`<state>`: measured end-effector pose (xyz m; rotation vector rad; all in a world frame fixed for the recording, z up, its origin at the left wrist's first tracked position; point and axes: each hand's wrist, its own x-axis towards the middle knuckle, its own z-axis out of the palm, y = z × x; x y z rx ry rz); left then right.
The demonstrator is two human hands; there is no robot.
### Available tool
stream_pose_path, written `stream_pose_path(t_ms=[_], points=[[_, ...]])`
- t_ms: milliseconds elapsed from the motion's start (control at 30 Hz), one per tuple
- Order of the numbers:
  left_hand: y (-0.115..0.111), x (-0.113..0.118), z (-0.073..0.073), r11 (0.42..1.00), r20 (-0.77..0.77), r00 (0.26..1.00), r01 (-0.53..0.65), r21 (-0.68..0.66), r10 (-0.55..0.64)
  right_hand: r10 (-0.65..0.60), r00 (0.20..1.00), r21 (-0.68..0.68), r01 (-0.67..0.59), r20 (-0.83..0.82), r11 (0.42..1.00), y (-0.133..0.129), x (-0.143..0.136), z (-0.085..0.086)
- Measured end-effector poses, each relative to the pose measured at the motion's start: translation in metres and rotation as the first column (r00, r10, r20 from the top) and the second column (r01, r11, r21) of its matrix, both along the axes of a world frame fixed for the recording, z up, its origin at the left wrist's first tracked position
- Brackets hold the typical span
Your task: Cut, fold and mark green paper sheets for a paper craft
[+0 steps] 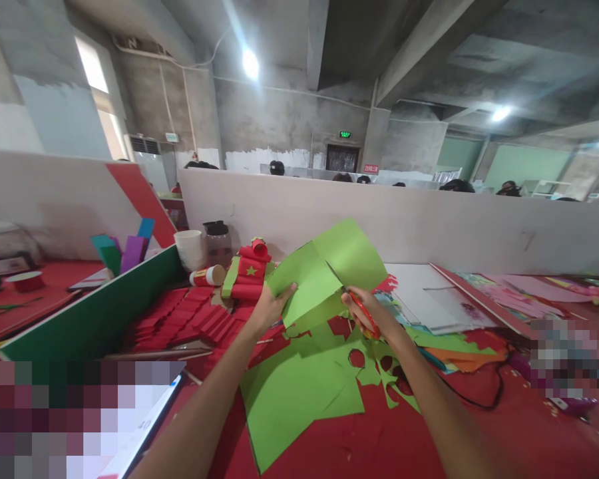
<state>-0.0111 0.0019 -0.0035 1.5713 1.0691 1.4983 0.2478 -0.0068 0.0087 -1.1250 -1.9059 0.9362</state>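
Observation:
A sheet of green paper (307,266) is held up above the table, with my left hand (275,303) closed on its lower left edge, thumb on top. My right hand (367,313) grips a pair of scissors (363,307) with orange-red handles. Their dark blades reach into the sheet, and a slit runs up from them towards its middle. Beneath lie more green paper (299,392) and green offcuts (372,372) with round holes cut out. Behind my left hand stands a red paper model (252,271) bearing a yellow star.
Stacks of folded red paper (174,316) lie left of my hands, beside a green divider (94,309). White cups (188,249) and a lidded jar (218,243) stand behind them. A white partition (429,226) crosses the back. White boards (444,299) and coloured paper lie right.

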Motion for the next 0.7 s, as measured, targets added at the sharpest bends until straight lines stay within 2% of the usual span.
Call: stream_pose_path(t_ms=[167,333,467,600,700], points=[[0.0019,-0.0012,-0.0021,1.0,-0.007,1.0,0.009,0.024,-0.009,0.003,1.0,-0.023,-0.003,-0.001,1.0,0.0003,0.0003,-0.0012],[0.0022,-0.003,-0.0055,1.0,-0.008,1.0,0.002,-0.006,-0.002,-0.013,1.0,-0.041,0.013,0.0,0.999,0.0024,0.0007,-0.0021],[-0.001,-0.0017,-0.004,0.999,-0.039,0.999,0.025,-0.031,-0.026,0.027,0.999,-0.093,-0.029,-0.023,0.995,0.0013,0.0013,-0.0018],[-0.0043,0.0,-0.0017,0.995,-0.06,0.998,0.026,-0.095,-0.032,0.056,0.998,-0.074,-0.058,-0.03,0.996,-0.0009,0.0021,-0.0014],[-0.005,0.0,-0.0005,0.995,-0.061,0.997,0.046,-0.084,-0.051,0.057,0.998,-0.066,-0.057,-0.003,0.996,-0.0017,0.0023,-0.0005]])
